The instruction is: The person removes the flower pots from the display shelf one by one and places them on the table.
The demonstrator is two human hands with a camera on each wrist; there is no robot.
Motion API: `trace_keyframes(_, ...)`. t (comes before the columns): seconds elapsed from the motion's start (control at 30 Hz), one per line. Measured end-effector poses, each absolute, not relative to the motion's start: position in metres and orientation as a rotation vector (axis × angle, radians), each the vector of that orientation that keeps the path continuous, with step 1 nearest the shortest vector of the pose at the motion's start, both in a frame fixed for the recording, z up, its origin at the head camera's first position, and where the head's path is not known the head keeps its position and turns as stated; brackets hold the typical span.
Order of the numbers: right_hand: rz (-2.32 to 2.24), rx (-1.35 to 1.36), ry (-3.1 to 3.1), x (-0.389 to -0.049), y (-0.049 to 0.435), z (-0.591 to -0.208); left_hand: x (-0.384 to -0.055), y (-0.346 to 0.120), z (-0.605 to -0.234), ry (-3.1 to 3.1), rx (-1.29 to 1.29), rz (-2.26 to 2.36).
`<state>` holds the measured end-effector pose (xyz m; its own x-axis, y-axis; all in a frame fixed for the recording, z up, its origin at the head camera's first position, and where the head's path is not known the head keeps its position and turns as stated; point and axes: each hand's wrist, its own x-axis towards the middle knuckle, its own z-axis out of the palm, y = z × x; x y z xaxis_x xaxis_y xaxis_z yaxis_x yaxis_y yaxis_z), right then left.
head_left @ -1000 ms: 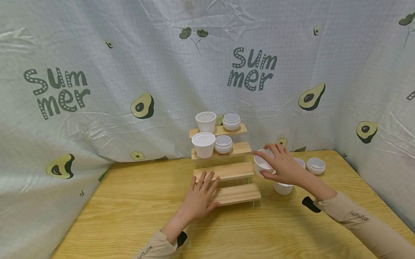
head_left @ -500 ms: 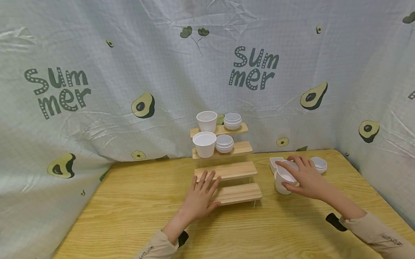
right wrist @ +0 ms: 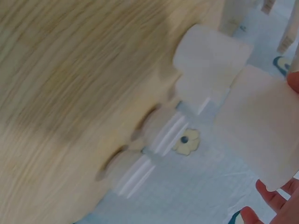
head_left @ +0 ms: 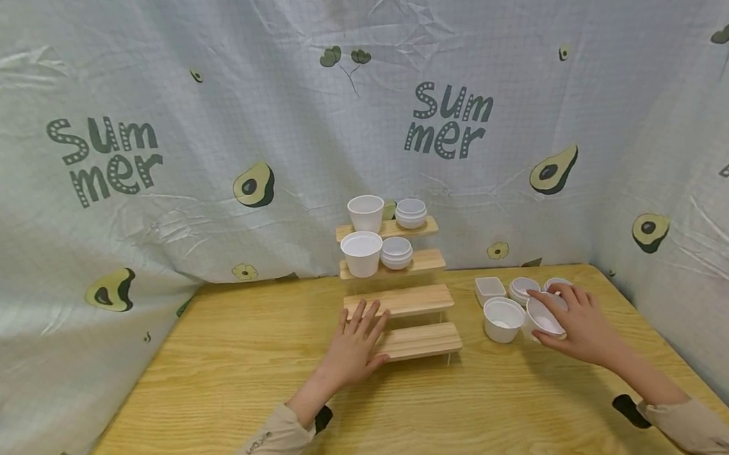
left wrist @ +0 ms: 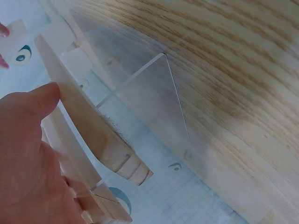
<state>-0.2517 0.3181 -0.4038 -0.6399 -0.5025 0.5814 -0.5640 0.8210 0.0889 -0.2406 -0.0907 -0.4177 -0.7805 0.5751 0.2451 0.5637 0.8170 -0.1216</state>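
Note:
My right hand grips a white cup by its rim, thumb on the near side. In the right wrist view this cup fills the right part, with fingertips at its edges. A similar white cup stands close on its left. My left hand rests with spread fingers on the left end of a stepped wooden rack, across its two lower boards. In the left wrist view the thumb touches a board's edge; a clear plastic support shows beside it.
White cups and small round bowls stand on the rack's upper two boards. Behind the right-hand cups sit a square white dish and round bowls. A printed curtain hangs behind the wooden table.
My right hand has carried the white cup rightward, away from the rack and past the standing cup, uncovering the square dish. The left hand has stayed on the rack.

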Motion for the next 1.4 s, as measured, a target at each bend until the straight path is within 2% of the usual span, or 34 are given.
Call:
trace_keyframes(0.83,-0.050,0.765,-2.564,-0.281,0.341,-0.436,-0.241,-0.091,-0.414,-2.749,-0.860,0.057)
trace_keyframes(1.4,-0.023,0.760,-2.573,-0.280,0.341,-0.443,-0.240,-0.090,-0.418,-2.780,-0.846,0.099)
